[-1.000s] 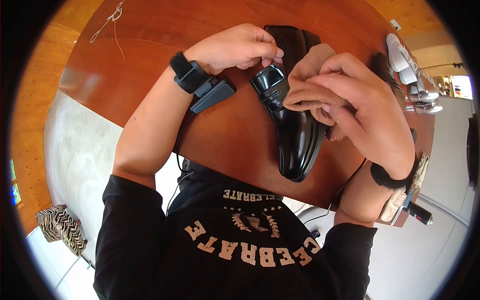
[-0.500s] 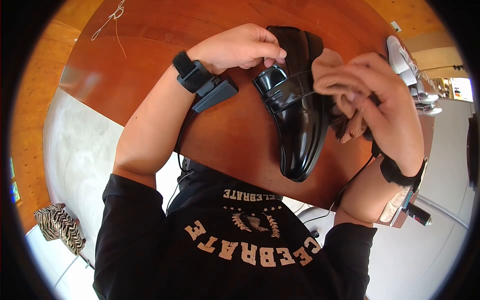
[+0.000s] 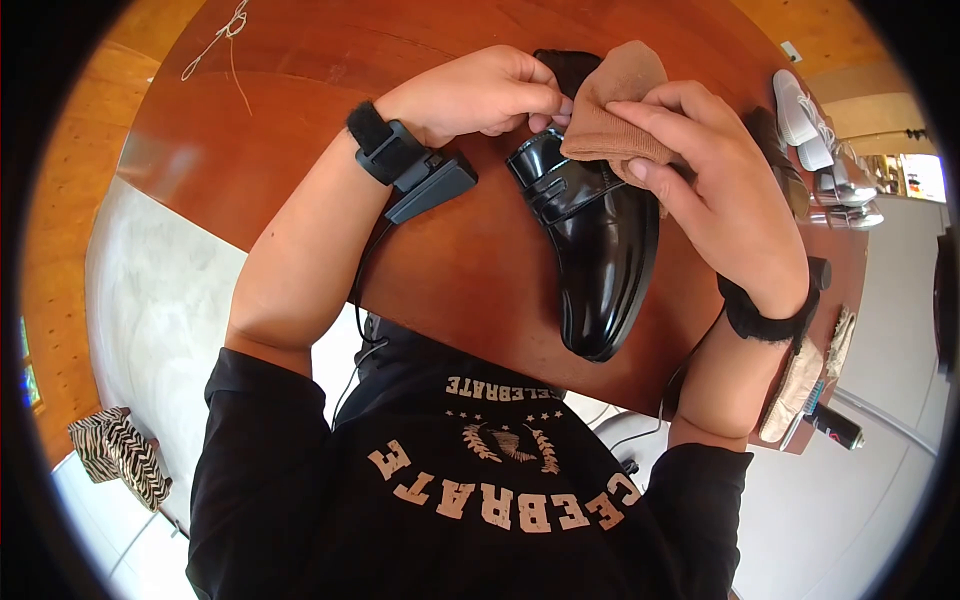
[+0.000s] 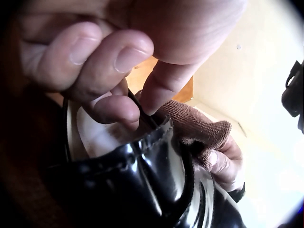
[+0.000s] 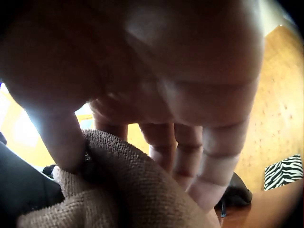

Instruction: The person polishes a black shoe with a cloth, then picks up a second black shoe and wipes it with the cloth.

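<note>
A glossy black leather shoe [image 3: 602, 265] lies on the brown table, toe toward the person. At its opening my left hand [image 3: 478, 95] pinches the rim between thumb and finger; the left wrist view shows the pale lining [image 4: 97, 128] inside. A brown ribbed cloth [image 3: 622, 95] is gripped by my right hand [image 3: 722, 175], thumb below and fingers spread on top. The cloth overlaps the far side of the shoe near the opening and hides part of it. In the right wrist view the cloth bunches under the thumb and fingers.
Along the table's right side stand a white sneaker [image 3: 793, 108] and silver shoes [image 3: 848, 187]. Closer on that edge lie a beige cloth item [image 3: 790, 400] and a dark spray can [image 3: 838, 428]. Thin string [image 3: 228, 35] rests at the far left of the table [image 3: 300, 110].
My right hand swung right, off the shoe, with the cloth, then came back left over the far part of the shoe near its opening. The left hand stayed almost still at the rim.
</note>
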Demonstrator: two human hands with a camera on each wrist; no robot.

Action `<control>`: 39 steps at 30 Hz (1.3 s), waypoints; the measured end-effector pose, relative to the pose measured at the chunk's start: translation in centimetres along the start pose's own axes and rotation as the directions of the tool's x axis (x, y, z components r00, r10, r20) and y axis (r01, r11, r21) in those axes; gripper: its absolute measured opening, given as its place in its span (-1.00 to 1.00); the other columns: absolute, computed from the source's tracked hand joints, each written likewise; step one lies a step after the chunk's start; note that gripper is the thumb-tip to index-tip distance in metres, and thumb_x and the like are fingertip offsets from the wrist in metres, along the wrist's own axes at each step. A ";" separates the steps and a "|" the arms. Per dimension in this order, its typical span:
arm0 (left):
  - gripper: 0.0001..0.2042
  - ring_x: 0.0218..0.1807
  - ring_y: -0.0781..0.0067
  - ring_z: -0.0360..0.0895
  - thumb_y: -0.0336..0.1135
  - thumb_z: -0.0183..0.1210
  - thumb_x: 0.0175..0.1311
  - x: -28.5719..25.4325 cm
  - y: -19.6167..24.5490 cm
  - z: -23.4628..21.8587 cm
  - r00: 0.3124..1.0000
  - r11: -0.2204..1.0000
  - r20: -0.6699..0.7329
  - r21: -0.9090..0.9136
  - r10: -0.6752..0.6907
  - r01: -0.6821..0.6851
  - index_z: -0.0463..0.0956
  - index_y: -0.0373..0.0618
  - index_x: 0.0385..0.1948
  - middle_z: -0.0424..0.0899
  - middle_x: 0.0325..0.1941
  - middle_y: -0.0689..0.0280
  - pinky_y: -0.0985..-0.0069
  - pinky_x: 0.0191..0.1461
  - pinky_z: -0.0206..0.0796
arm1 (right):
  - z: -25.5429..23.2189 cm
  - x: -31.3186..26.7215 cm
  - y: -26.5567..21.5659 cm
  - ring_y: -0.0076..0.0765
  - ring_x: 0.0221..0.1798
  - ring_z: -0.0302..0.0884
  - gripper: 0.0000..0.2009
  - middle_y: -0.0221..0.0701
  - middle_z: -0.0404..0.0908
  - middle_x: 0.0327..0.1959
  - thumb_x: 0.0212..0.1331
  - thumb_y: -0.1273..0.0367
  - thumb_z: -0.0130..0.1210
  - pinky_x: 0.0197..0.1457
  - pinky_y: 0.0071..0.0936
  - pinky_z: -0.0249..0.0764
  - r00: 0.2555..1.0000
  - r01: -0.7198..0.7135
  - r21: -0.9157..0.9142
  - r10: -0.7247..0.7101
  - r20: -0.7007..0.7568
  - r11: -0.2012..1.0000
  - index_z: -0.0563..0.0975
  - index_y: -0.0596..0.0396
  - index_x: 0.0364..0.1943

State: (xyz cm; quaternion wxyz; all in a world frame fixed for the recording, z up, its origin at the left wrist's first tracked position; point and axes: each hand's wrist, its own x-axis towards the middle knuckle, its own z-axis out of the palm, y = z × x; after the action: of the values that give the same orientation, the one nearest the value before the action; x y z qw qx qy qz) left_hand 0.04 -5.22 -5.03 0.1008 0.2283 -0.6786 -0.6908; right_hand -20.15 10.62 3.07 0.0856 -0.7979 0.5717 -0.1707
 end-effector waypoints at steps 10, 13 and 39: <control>-0.85 -0.58 0.78 0.17 -0.34 0.08 0.37 0.1 0.0 0.4 1.000 1.000 -0.007 0.026 0.016 -0.016 0.54 -0.17 -0.39 0.50 -0.46 0.45 0.70 -0.52 -0.04 | 0.1 -0.2 0.1 -0.09 0.07 0.49 -0.59 -0.24 0.51 0.00 0.17 0.52 0.22 0.19 -0.31 0.41 1.000 -0.014 0.016 0.014 -0.019 1.000 0.57 0.17 0.16; -0.83 -0.58 0.78 0.17 -0.33 0.07 0.39 0.1 0.1 0.3 1.000 1.000 0.000 -0.001 0.023 -0.023 0.52 -0.15 -0.42 0.49 -0.46 0.46 0.69 -0.51 -0.03 | 0.2 -0.1 0.6 -0.07 0.06 0.49 -0.60 -0.24 0.51 -0.01 0.17 0.51 0.23 0.18 -0.30 0.41 1.000 0.013 0.023 -0.013 -0.022 1.000 0.57 0.18 0.14; -0.76 -0.58 0.76 0.29 -0.26 0.06 0.58 -0.1 -0.7 0.3 0.999 0.992 -0.051 -0.125 -0.004 -0.002 0.53 -0.26 -0.26 0.56 -0.48 0.42 0.73 -0.53 0.09 | 3.6 0.1 0.1 -0.14 -0.07 0.57 -0.89 -0.28 0.61 -0.18 0.06 0.40 0.21 -0.02 -0.32 0.58 0.918 0.012 -0.024 -0.020 -0.396 1.000 0.70 0.10 -0.38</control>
State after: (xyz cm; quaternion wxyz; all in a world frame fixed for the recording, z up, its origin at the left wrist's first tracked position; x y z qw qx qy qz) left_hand 0.08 -4.87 -5.76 0.1316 0.2394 -0.6312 -0.7259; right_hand -18.85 10.28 -0.29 -0.0415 -0.7525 0.5724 -0.3231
